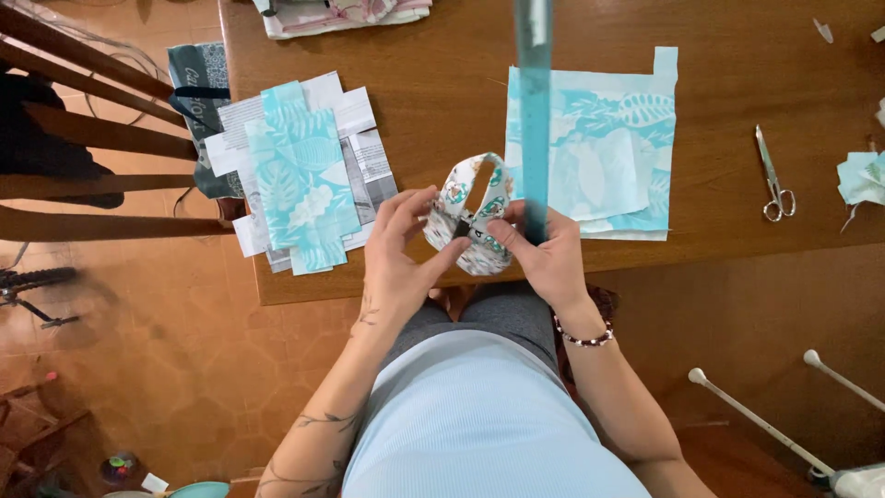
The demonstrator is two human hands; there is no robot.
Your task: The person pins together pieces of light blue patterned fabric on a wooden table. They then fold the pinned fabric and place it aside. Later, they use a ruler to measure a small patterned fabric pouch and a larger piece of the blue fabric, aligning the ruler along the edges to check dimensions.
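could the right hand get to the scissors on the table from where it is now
Probably yes. The scissors lie in the open on the wooden table, to the right of the right hand, with only bare tabletop between. But that hand is busy pinching the fabric loop and would need to let go first.

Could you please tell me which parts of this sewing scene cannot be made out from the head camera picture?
- Folded patterned fabric loop: its near side is covered by the left hand and right hand.
- Long translucent teal ruler: its top is cut off by the picture's upper edge.
- Stacked fabric pile at the wooden table's far side: cut off by the top edge.
- Print on the papers under the leaf-patterned teal fabric pieces: too small.
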